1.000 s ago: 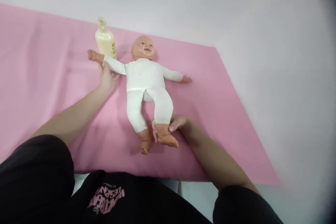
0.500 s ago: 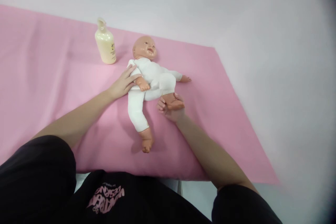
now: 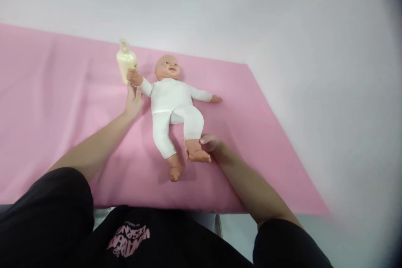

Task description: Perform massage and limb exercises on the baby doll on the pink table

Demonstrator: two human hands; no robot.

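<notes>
A baby doll [image 3: 172,104] in a white suit lies on its back on a pink cloth [image 3: 63,113], head toward the far edge. My left hand [image 3: 133,101] holds the doll's arm on the left side, stretched out toward a cream lotion bottle [image 3: 126,63]. My right hand [image 3: 210,145] grips the doll's foot on the right side, with that leg extended down toward me. The doll's other arm lies out to the right and its other leg rests flat.
The pink cloth covers a white surface [image 3: 314,50] that extends to the right and behind. The cloth's near edge [image 3: 176,208] runs just in front of my body. The lotion bottle stands upright just behind the doll's raised hand.
Half a second ago the doll's arm was folded over its chest and its knee bent up. Both limbs are now stretched back out, as they were a second ago.
</notes>
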